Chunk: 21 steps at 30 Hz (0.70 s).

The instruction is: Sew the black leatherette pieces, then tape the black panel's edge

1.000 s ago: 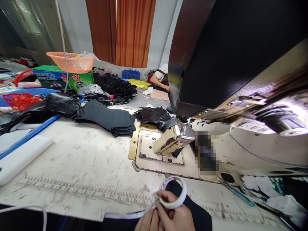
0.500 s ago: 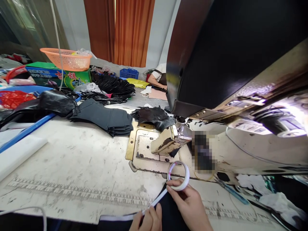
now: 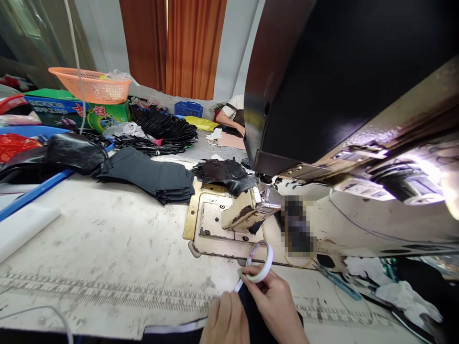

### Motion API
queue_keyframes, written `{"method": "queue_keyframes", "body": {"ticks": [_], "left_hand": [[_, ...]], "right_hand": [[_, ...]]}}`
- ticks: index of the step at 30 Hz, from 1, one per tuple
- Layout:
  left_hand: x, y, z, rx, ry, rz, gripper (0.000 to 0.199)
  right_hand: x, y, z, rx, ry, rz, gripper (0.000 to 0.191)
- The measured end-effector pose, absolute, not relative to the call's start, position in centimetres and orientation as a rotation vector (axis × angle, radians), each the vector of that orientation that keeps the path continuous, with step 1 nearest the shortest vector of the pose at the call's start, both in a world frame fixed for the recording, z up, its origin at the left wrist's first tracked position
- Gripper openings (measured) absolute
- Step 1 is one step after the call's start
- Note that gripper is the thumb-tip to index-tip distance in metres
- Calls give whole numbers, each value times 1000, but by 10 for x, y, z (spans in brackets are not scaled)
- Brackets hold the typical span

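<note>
At the bottom centre, my right hand [image 3: 278, 303] pinches a roll of white double-sided tape [image 3: 267, 263] between thumb and fingers. From the roll a narrow white strip [image 3: 179, 328] runs along the edge of a black fabric piece [image 3: 247, 306]. My left hand [image 3: 225, 317] is closed over the taped edge, fingers together, just left of the right hand. It covers the middle of the strip; its thumb is hidden. Behind the roll stands the sewing machine's post [image 3: 240, 212] on its bed plate.
A stack of dark cut pieces [image 3: 147, 174] and black leathery pieces [image 3: 227, 174] lie behind. The large machine head [image 3: 322, 86] overhangs the right side. Blue-handled snips [image 3: 340, 282] lie right of my hands. A co-worker's arm [image 3: 233, 124] shows at the back.
My left hand has slid along the strip toward the roll, closer to my right hand, and now covers more of the tape. The whole view has shifted slightly.
</note>
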<state>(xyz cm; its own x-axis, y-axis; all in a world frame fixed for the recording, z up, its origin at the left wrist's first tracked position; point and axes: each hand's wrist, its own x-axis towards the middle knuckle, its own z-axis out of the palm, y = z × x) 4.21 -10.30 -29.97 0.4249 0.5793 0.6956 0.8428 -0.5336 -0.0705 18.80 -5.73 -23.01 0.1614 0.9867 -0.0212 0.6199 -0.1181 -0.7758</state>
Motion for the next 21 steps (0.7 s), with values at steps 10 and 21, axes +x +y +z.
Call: {"method": "queue_keyframes", "body": {"ticks": [10,21], "left_hand": [[64,-97,-306,-2273,-1160,-901,24],[67,-103,-306,-2302,-1219,-777,34]], "right_hand": [[210,-54,-220,-1730,-1404,902,36],[206,-36,-236,-1791,-1483,580,27]]}}
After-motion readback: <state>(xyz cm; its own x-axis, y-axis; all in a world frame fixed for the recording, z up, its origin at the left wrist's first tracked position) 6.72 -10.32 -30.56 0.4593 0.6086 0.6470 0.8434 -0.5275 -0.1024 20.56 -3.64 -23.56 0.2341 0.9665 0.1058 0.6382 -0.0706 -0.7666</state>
